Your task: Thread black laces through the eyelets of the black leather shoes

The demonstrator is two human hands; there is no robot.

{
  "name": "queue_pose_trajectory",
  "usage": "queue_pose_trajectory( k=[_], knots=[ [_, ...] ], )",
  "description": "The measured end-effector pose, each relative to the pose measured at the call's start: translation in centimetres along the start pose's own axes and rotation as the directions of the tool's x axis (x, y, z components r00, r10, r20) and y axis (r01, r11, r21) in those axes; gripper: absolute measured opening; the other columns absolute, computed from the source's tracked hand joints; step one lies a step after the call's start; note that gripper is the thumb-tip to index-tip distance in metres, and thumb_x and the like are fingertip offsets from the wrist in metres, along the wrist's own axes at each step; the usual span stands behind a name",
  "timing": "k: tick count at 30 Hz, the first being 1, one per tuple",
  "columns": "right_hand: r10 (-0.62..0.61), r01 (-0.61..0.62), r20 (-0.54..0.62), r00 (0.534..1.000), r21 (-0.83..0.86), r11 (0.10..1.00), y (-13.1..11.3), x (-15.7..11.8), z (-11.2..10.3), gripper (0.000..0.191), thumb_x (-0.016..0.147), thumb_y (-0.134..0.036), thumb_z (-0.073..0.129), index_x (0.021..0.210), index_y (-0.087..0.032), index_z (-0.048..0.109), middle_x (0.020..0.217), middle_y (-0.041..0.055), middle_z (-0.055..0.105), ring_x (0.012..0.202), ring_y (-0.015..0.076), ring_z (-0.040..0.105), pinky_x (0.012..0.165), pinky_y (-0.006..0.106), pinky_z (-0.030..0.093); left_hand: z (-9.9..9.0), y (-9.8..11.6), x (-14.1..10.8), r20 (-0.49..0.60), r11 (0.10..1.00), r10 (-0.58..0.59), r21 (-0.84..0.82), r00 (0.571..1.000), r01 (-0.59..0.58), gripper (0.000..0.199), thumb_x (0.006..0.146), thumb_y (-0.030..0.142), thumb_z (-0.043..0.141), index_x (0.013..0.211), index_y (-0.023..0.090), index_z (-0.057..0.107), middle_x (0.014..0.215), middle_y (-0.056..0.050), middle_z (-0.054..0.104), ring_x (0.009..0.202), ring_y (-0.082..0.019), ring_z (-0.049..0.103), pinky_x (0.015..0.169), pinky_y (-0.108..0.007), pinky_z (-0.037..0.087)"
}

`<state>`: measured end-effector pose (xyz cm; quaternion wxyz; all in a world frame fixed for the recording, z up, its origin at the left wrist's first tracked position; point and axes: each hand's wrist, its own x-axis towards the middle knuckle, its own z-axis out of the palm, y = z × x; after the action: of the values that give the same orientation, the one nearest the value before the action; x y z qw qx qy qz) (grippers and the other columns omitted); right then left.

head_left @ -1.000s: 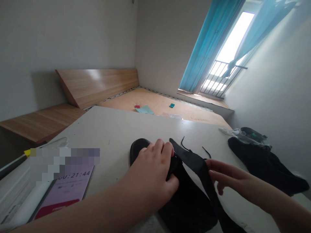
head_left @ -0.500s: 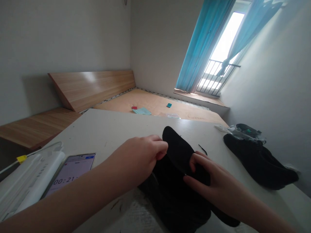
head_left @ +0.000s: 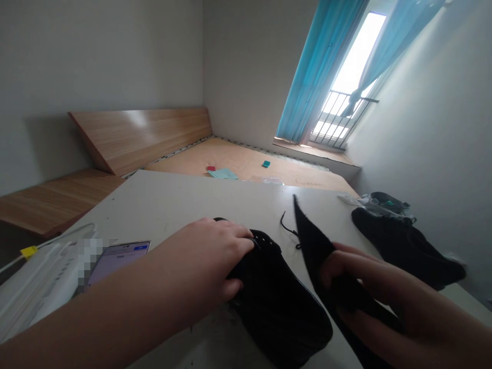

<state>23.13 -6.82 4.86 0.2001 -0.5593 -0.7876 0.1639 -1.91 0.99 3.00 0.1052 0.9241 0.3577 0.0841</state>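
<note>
A black shoe (head_left: 284,302) lies on the white table, its row of lace holes showing near the top. My left hand (head_left: 215,251) is wrapped over the shoe's upper, fingers curled onto its edge. Pinched between thumb and fingers, a black insole (head_left: 313,241) stands tilted in my right hand (head_left: 369,287), just right of the shoe and apart from it. A loose black shoelace (head_left: 286,225) trails on the table behind the shoe. The other black shoe (head_left: 403,246) rests farther right.
On the left lie a phone (head_left: 119,264) and a white device (head_left: 49,287) with a cable. A clear plastic bag (head_left: 384,205) sits behind the far shoe. Beyond the white table (head_left: 184,195) is a bed (head_left: 246,159) with small teal and red items.
My right hand has moved right with the insole, which is now beside the shoe instead of over it. My left hand has gone from the insole's edge onto the shoe.
</note>
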Motion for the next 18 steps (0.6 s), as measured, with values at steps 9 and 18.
queue_pose_trajectory(
  k=[9,18],
  knots=[
    [0.132,-0.054,0.433,0.892,-0.188,0.981,-2.3,1.7,-1.6,0.02,0.08,-0.029,0.058,0.09,-0.032,0.074,0.074,-0.0013,0.072,0.06,0.0168,0.066,0.05,0.025,0.044,0.2,-0.2,-0.4,0.071,1.0,-0.018,0.011,0.997,0.018,0.044,0.075,0.028,0.072,0.115,0.02,0.058,0.119,-0.005,0.061,0.104,-0.026,0.06,0.091,-0.039,0.046],
    [0.2,0.135,0.636,0.745,-0.439,0.888,-5.7,7.7,-0.3,0.024,0.08,-0.027,0.049,0.072,-0.02,0.071,0.071,0.0044,0.069,0.052,0.0152,0.056,0.044,0.026,0.032,-0.2,0.3,-0.3,0.075,1.0,-0.006,0.03,0.997,0.004,0.039,0.075,0.023,0.07,0.112,0.018,0.06,0.115,-0.007,0.062,0.1,-0.028,0.061,0.087,-0.042,0.048]
  ],
)
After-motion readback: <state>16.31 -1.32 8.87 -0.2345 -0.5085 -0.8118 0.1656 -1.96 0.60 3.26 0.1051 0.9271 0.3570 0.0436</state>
